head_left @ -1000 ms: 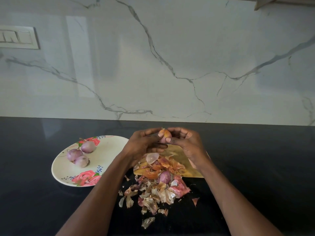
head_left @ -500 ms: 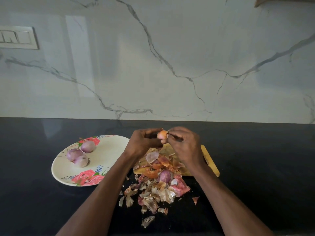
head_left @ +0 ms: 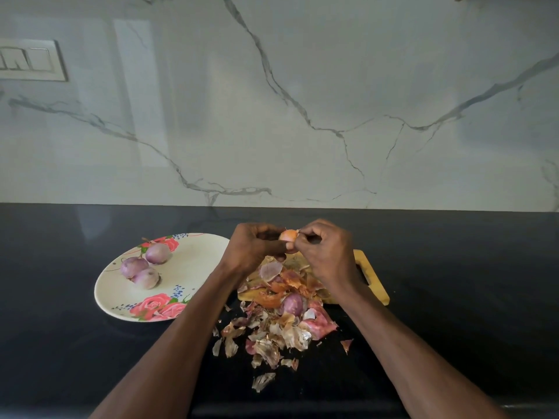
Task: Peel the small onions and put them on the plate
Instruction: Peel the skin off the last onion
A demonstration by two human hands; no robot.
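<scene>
small onion [head_left: 288,235] held up between both hands, above the far edge of the cutting board [head_left: 372,278]. pale orange-pink, glossy, round, with a thin strip of dry skin sticking out at its right side. only the top of it showing; the rest hidden by fingers.

left hand [head_left: 252,249] curled round the onion from the left, thumb underneath, fingertips wrapped over the far side. right hand [head_left: 326,252] closed from the right, thumb and forefinger pinching at the loose skin on the onion's right end, other fingers folded into the palm. both hands touching the onion, knuckles facing up and near.

flowered plate [head_left: 193,267] to the left on the black counter [head_left: 453,267], just beside the left wrist. 3 peeled onions [head_left: 142,266] on its far-left part, purple-white, bunched together and touching, 1 with a short stem tip.

pile of peels [head_left: 278,322] below the hands, spilling from the near edge of the wooden board onto the counter toward the near side: orange, pink, brown and papery white scraps. 1 purple onion [head_left: 292,303] lying among the peels at the board's near edge, partly covered.

marble wall [head_left: 272,101] at the far side, switch plate [head_left: 30,60] at far left.
</scene>
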